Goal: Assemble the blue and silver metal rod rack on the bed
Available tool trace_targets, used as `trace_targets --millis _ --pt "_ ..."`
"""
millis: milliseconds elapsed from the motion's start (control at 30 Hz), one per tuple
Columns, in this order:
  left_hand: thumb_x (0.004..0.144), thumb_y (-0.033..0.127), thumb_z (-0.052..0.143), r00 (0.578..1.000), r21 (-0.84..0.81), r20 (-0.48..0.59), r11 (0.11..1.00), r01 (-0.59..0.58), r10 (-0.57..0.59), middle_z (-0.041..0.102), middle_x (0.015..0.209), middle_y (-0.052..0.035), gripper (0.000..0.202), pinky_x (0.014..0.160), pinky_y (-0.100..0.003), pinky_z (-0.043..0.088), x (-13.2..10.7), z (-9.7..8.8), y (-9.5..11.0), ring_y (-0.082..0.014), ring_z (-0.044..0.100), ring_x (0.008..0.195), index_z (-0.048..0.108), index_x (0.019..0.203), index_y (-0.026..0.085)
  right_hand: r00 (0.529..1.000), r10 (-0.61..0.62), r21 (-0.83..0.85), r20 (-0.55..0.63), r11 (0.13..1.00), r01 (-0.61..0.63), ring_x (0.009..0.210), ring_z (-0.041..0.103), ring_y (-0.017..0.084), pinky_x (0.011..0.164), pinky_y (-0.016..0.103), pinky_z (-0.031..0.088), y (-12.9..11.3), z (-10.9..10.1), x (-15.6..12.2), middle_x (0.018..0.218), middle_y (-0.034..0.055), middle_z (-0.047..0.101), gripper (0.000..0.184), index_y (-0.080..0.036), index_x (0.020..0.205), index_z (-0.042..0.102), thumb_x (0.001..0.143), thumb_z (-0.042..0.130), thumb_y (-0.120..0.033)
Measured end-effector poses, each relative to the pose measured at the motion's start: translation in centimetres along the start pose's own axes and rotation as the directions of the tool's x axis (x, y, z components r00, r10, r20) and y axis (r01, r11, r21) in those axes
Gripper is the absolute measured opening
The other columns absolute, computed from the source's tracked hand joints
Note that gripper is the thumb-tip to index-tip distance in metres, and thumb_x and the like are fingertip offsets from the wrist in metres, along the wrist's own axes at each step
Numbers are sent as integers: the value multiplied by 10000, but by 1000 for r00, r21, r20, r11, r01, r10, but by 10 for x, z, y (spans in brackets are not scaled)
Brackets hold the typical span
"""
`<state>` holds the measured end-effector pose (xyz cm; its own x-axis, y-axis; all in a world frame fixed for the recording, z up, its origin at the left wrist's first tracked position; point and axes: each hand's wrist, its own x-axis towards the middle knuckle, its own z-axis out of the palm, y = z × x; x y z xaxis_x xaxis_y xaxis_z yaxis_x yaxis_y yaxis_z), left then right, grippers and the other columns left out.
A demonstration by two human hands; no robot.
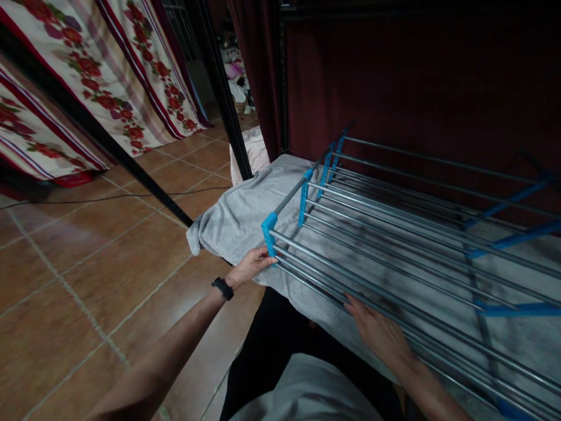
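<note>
A clothes drying rack [372, 286] of grey metal rods with blue plastic brackets lies across a grey blanket [249, 210]. My left hand [254, 264] is closed on the blue bracket at the rack's near left corner, thumb and fingers pinching its lower end. Farther right, my right hand [379, 327] is against the front rods, its fingertips at the lowest ones. That hand's thumb is hidden, but its fingers look bent around the rod. Several blue brackets [303, 199] line the left end, and more blue arms [517, 240] show at the far right.
Black metal posts [225, 99] rise beside the blanket-covered surface. A dark red curtain [394, 88] hangs behind the rack. Floral curtains [109, 76] hang at the left over a tiled floor [87, 280], where a thin cable [109, 199] runs. A heap of cloth [236, 76] lies beyond.
</note>
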<state>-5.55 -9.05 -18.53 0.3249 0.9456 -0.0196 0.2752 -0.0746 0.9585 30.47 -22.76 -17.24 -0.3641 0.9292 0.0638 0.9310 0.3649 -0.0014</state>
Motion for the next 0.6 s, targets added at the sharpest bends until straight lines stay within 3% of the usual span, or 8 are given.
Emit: trace_targets --millis 400,600 --pt "689 647 772 998 31 55 1000 1 -3 754 844 -54 467 817 -322 530 6 -6 6 -226 667 820 760 785 190 999 -28 103 27 994 25 1009 725 206 934 314 550 5 -3 4 1164 41 737 373 -302 1223 691 1045 363 -316" --pt "674 646 781 998 41 65 999 1 -4 761 842 -52 470 808 -331 547 9 -8 4 -229 681 806 754 790 191 1000 -14 122 8 992 13 1028 721 201 922 305 554 5 -2 6 1167 34 737 378 -298 1227 683 1048 350 -313"
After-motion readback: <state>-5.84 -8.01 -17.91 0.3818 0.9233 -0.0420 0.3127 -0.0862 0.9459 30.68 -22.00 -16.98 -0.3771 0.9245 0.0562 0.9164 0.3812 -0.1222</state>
